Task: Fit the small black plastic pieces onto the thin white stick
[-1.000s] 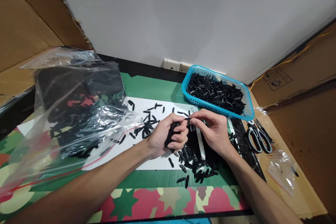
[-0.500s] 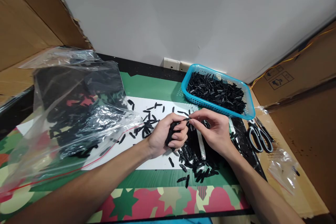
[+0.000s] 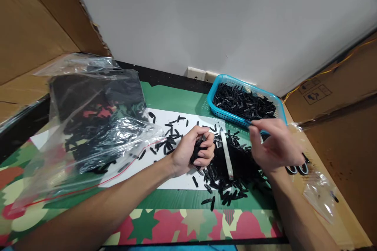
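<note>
My left hand (image 3: 185, 152) is closed around a clump of small black strip-like pieces (image 3: 196, 153), above the white paper (image 3: 179, 180). Thumb and forefinger of my right hand (image 3: 275, 143) are pinched together just in front of the blue basket (image 3: 232, 117); a small dark piece shows at their tips, blurred by motion. Inside the basket lie many similar black pieces (image 3: 244, 102). Between my hands a dark heap of these pieces (image 3: 241, 162) covers the mat, with a pale flat strip (image 3: 226, 157) across it. Loose pieces (image 3: 171, 141) are scattered over the paper.
A large clear zip bag (image 3: 97, 125) holding dark material spreads over the left side. Scissors (image 3: 297, 169) sit at the right, partly behind my right hand, near a small plastic bag (image 3: 319, 196). Cardboard (image 3: 332, 125) stands on both sides, with a pale wall behind.
My right hand has left my left hand and moved right, to the basket's front edge. My left hand stays closed on its clump. The view has shifted slightly.
</note>
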Motion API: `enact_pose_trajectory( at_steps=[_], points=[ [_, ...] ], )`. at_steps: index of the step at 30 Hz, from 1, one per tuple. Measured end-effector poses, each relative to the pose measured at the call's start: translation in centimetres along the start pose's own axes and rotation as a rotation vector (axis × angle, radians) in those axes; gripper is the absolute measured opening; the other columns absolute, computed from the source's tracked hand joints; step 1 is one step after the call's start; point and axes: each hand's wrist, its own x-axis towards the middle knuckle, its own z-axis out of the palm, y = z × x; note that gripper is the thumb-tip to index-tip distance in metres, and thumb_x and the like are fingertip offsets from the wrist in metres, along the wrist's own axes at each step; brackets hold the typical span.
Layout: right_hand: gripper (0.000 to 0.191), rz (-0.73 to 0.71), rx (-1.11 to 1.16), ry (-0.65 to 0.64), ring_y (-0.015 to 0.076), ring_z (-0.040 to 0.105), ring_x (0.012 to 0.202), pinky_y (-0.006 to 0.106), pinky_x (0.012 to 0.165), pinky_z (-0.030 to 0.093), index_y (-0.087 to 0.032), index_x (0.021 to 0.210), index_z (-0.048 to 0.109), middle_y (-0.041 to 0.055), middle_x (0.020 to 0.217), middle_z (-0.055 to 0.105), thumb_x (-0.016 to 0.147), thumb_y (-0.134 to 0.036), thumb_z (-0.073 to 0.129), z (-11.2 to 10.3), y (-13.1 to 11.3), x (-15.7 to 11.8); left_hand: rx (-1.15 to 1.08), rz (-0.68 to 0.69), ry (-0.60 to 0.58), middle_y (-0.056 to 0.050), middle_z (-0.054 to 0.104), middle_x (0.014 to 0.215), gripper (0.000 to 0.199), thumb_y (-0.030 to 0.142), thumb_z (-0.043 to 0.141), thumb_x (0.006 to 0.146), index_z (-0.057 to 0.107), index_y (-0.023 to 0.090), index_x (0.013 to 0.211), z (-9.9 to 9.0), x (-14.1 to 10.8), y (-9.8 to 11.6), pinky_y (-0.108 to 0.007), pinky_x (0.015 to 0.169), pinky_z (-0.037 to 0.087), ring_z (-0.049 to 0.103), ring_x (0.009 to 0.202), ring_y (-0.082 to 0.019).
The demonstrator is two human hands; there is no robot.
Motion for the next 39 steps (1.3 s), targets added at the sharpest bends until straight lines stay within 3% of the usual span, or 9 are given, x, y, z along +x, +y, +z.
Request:
enact_pose_trajectory(
  at_steps=[3,5,7,12,15,25,33,39],
  points=[
    [0.032,0.073,-0.060,0.186,0.0171,0.068,0.065,0.031,0.057,0.054,-0.023,0.105,0.076,0.0013,0.082,0.075,0.082,-0.001,0.075,-0.2,1.4,0.3,0.016,-0.008,-0.037,0.005,0.034,0.047,0.047,0.046,0.046,0.096,0.043,0.019,0.058,0.0,0.1,-0.2,-0.016,0.034,0.023,0.027,0.035,-0.007],
    [0.033,0.103,-0.024,0.209,0.0176,0.069,0.068,0.030,0.056,0.055,-0.023,0.105,0.076,0.0015,0.083,0.075,0.081,0.000,0.076,0.1,1.3,0.1,0.023,-0.007,-0.040,0.005,0.034,0.047,0.048,0.046,0.046,0.097,0.043,0.019,0.058,0.0,0.1,-0.2,-0.016,0.034,0.022,0.026,0.035,-0.006],
    [0.035,0.101,0.052,0.127,0.0190,0.071,0.072,0.032,0.060,0.058,-0.024,0.104,0.075,0.0015,0.084,0.075,0.081,0.002,0.076,0.5,0.2,-0.3,0.022,-0.002,-0.035,0.005,0.033,0.047,0.047,0.045,0.047,0.098,0.043,0.019,0.058,0.1,0.1,-0.1,-0.015,0.034,0.021,0.025,0.036,-0.006],
    [0.027,0.216,0.360,-0.268,0.0189,0.074,0.077,0.033,0.068,0.062,-0.022,0.104,0.072,0.0041,0.087,0.076,0.089,0.000,0.070,1.6,-2.5,-1.4,0.015,-0.010,-0.014,0.006,0.033,0.046,0.047,0.046,0.048,0.097,0.042,0.020,0.059,0.1,-0.1,0.1,-0.017,0.034,0.023,0.026,0.035,-0.007],
    [0.021,0.310,0.443,-0.362,0.0174,0.072,0.077,0.031,0.067,0.060,-0.022,0.103,0.072,0.0043,0.088,0.076,0.092,-0.003,0.070,1.9,-2.9,-1.8,0.013,-0.013,-0.010,0.006,0.033,0.046,0.043,0.042,0.052,0.094,0.041,0.020,0.059,0.2,-0.2,0.1,-0.018,0.035,0.028,0.028,0.034,-0.007],
    [0.014,0.454,0.471,-0.408,0.0145,0.069,0.070,0.027,0.062,0.058,-0.022,0.097,0.073,0.0021,0.086,0.076,0.092,-0.009,0.072,1.6,-3.0,-1.6,0.070,0.091,0.000,0.008,0.033,0.044,0.039,0.030,0.062,0.088,0.040,0.020,0.058,0.3,-0.1,0.2,-0.017,0.032,0.028,0.025,0.033,-0.006],
    [0.019,0.639,0.625,-0.462,0.0170,0.072,0.092,0.027,0.072,0.061,-0.023,0.109,0.075,0.0037,0.103,0.077,0.093,-0.014,0.072,1.7,-2.9,-1.6,0.096,0.139,0.014,0.008,0.034,0.044,0.038,0.027,0.062,0.089,0.042,0.019,0.057,0.3,-0.1,0.2,-0.015,0.032,0.026,0.025,0.033,-0.005],
    [0.013,0.736,0.703,-0.469,0.0165,0.071,0.089,0.028,0.073,0.059,-0.024,0.103,0.078,0.0026,0.098,0.077,0.094,-0.017,0.073,1.9,-2.9,-1.7,0.097,0.142,0.036,0.007,0.034,0.043,0.038,0.026,0.064,0.087,0.043,0.019,0.056,0.4,-0.1,0.2,-0.015,0.032,0.024,0.025,0.033,-0.005]
  ],
)
